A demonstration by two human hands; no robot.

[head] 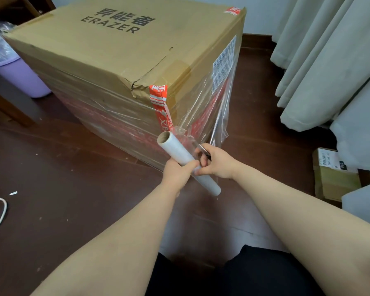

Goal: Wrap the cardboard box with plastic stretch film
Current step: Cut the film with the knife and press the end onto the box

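On the floor (73,189), the cardboard box (115,50) stands between purple bin (19,75) and curtains (318,50). At its near corner, left hand (177,171) grips the film roll (173,144), right hand (217,162) pinches a dark tool (203,151) against stretch film (212,107); leftward floor lies open.

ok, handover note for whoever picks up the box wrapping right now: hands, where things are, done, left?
Left hand: grips the film roll mid-length, near the box's front corner.
Right hand: holds a thin metal tool, probably a cutter, at the film beside the roll.
Cardboard box: film shows over both sides in view; top bare.
Loose film sheet: runs from the roll to the box's right side, wrinkled, not flat.
Left: likely cut the sheet free, then smooth the tail onto the box.
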